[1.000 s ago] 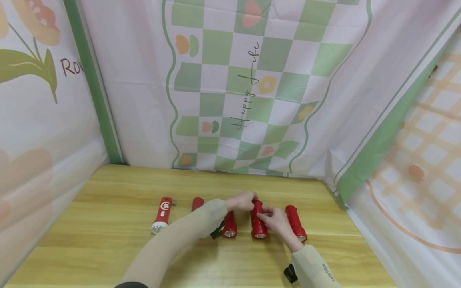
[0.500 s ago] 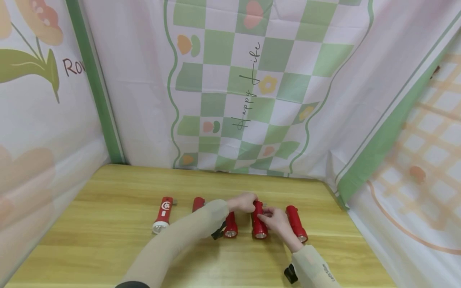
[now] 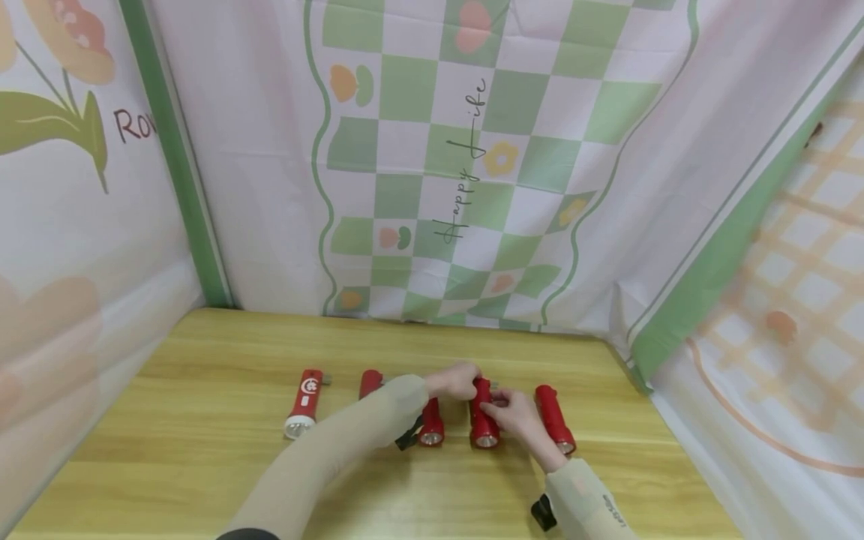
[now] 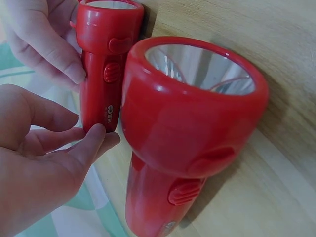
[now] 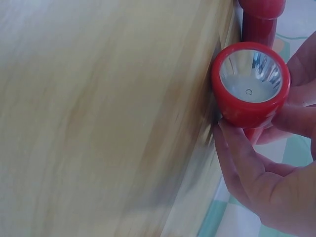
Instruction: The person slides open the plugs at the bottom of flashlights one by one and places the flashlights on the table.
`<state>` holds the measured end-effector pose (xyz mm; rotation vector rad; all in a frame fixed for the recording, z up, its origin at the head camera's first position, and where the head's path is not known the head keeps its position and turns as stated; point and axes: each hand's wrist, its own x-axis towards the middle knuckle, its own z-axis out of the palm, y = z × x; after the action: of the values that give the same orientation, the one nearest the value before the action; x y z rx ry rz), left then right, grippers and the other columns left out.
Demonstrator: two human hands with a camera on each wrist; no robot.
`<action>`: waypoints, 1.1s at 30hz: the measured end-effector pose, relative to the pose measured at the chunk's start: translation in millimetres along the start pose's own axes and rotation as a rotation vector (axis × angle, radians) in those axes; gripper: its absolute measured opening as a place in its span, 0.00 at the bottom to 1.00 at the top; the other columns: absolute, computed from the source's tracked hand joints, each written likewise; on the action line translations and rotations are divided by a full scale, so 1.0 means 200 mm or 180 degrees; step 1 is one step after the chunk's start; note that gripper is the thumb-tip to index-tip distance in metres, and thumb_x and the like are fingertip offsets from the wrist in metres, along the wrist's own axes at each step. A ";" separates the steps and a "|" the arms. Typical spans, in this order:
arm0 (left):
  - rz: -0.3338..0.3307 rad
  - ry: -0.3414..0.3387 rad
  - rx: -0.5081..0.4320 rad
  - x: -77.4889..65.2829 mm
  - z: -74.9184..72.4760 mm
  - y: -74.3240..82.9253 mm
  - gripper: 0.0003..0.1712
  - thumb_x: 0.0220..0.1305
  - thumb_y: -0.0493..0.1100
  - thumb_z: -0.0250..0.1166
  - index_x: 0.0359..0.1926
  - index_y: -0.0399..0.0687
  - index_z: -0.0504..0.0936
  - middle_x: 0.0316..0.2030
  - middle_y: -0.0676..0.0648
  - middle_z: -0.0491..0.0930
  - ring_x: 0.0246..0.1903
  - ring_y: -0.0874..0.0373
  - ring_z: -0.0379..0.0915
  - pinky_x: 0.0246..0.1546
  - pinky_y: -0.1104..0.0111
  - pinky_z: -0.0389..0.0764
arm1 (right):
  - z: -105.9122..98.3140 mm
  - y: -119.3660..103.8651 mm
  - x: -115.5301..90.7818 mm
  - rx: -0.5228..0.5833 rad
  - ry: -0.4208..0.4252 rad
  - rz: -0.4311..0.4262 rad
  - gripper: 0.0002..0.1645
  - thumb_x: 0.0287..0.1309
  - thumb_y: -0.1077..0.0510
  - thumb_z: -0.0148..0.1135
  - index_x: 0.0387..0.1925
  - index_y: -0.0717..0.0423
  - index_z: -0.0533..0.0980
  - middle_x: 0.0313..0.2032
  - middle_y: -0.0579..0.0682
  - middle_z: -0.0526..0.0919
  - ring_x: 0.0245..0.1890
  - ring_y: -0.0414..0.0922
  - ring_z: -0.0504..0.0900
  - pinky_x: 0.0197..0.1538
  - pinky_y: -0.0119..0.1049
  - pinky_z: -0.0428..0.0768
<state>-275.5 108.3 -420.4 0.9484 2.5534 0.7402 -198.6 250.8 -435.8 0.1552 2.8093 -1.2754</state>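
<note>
A red flashlight [image 3: 484,427] lies on the wooden table, its lens end toward me. My right hand [image 3: 514,412] pinches its body from the right, thumb on top; in the right wrist view the fingers [image 5: 242,153] sit just below its lens rim. At the tail end, my left hand [image 3: 457,381] holds the flashlight with its fingertips, as the left wrist view shows. Another red flashlight [image 4: 192,113] lies close beside, under my left wrist, partly hidden by it in the head view.
To the right lies a red flashlight [image 3: 553,418]. Left of my hands are a partly covered red one [image 3: 370,381] and a red flashlight with a white head [image 3: 305,403]. Patterned curtains [image 3: 445,150] surround the wooden table [image 3: 202,390].
</note>
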 end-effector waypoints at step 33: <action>0.0178 0.0016 0.0052 0.04 0.04 0.03 0.12 0.64 0.37 0.63 0.25 0.45 0.70 0.19 0.56 0.62 0.20 0.65 0.59 0.22 0.79 0.60 | -0.03 0.04 -0.01 -0.0013 0.0038 0.0056 0.19 0.64 0.62 0.61 0.52 0.71 0.77 0.45 0.68 0.85 0.37 0.47 0.86 0.35 0.38 0.88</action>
<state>-274.2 119.4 -424.8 1.0284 2.5503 0.7389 -195.6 261.0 -437.9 0.1874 2.8138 -1.2693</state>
